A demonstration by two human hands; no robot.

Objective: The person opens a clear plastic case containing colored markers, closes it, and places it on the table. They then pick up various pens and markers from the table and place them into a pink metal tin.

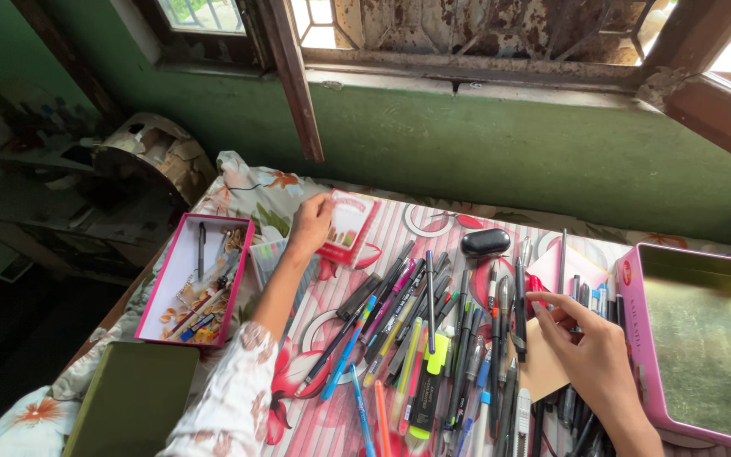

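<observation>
My left hand [309, 224] reaches far across the table and grips the edge of a small red and white box [349, 227]. My right hand [590, 351] rests over the pile of pens and markers [433, 338], fingers apart, touching a tan card [543, 368] and black pens. A yellow highlighter [427, 385] lies in the pile near the front. Many pens lie side by side on the striped, flowered tablecloth [332, 423].
A pink tray [156, 292] with a few pens and bits stands at the left. A pink metal tin [704, 347] lies open at the right. A black oval case [485, 243] sits behind the pens. A green box [133, 398] is at the front left. Green wall and window behind.
</observation>
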